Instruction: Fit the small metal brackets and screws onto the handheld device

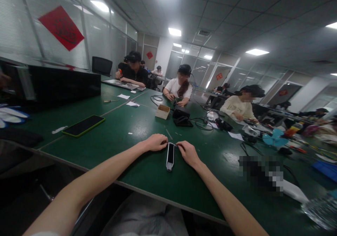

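Two hands at the top of a small device

Left hand (pixel 156 142) and right hand (pixel 187 152) each pinch the far end of the slim device (pixel 170 156) on the green table (pixel 147 173) — best to grip gently and evenly

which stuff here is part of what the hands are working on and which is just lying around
In hand:
- slim black and silver device, left hand and right hand touching its far end

Lying about:
- green-cased phone
- small cardboard box
- black cables
- paper scraps

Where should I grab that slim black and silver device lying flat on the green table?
Pinch the slim black and silver device across its long narrow sides near the middle, coming from above. It lies flat, and both hands, left hand and right hand, already crowd its far end.
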A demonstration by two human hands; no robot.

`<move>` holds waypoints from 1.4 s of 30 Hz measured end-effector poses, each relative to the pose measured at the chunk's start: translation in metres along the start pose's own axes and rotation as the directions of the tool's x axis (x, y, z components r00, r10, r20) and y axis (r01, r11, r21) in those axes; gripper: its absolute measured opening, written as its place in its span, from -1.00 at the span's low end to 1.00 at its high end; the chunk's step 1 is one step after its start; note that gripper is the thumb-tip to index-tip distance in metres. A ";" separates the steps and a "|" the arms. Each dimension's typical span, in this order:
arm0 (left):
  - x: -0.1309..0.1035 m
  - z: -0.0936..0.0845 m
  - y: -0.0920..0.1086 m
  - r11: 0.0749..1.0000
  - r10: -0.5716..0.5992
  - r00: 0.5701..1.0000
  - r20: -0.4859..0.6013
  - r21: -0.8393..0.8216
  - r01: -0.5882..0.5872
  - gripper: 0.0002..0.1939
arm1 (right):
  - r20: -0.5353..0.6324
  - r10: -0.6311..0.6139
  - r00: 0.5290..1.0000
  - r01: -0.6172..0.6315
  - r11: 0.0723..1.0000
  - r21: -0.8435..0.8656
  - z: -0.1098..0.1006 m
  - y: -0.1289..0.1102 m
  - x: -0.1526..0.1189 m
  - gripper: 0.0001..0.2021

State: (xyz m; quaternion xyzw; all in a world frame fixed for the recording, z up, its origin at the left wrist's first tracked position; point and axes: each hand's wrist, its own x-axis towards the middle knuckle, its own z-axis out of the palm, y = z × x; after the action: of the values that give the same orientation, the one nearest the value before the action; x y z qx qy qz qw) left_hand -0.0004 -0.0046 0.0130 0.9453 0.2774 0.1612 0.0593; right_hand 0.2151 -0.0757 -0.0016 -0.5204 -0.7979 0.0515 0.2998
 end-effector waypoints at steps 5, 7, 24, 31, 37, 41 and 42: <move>0.000 0.001 -0.001 1.000 0.003 1.000 0.000 -0.001 -0.003 -0.79 | 0.002 0.013 1.000 -0.013 1.000 -0.002 0.001 0.003 0.001 -0.78; 0.000 0.002 -0.002 1.000 0.006 1.000 -0.003 0.003 -0.006 -0.80 | -0.001 0.011 1.000 -0.011 1.000 -0.003 0.002 0.003 0.000 -0.78; 0.000 0.003 -0.003 1.000 0.009 1.000 -0.009 0.008 -0.008 -0.81 | 0.036 0.061 0.998 -0.062 0.998 0.020 -0.001 -0.002 0.000 -0.82; 0.000 0.004 -0.003 1.000 0.010 1.000 -0.008 0.010 -0.010 -0.80 | 0.023 0.078 0.997 -0.079 0.997 0.024 -0.002 -0.004 0.000 -0.84; 0.000 0.005 -0.005 1.000 0.018 1.000 -0.010 0.013 -0.018 -0.80 | 0.045 0.071 0.996 -0.072 0.997 0.014 -0.003 -0.005 -0.001 -0.83; 0.000 0.004 -0.003 1.000 0.017 1.000 -0.008 0.026 -0.017 -0.81 | 0.016 0.086 0.996 -0.086 0.996 0.013 -0.001 -0.003 -0.001 -0.83; 0.000 0.004 -0.003 0.999 0.018 1.000 -0.006 0.027 -0.018 -0.81 | 0.007 0.087 0.996 -0.087 0.996 0.017 -0.001 -0.002 -0.001 -0.83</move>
State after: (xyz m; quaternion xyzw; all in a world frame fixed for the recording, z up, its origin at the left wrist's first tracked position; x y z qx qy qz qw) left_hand -0.0008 -0.0024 0.0084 0.9479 0.2714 0.1610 0.0441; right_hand 0.2140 -0.0772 -0.0008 -0.5520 -0.7748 0.0729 0.2994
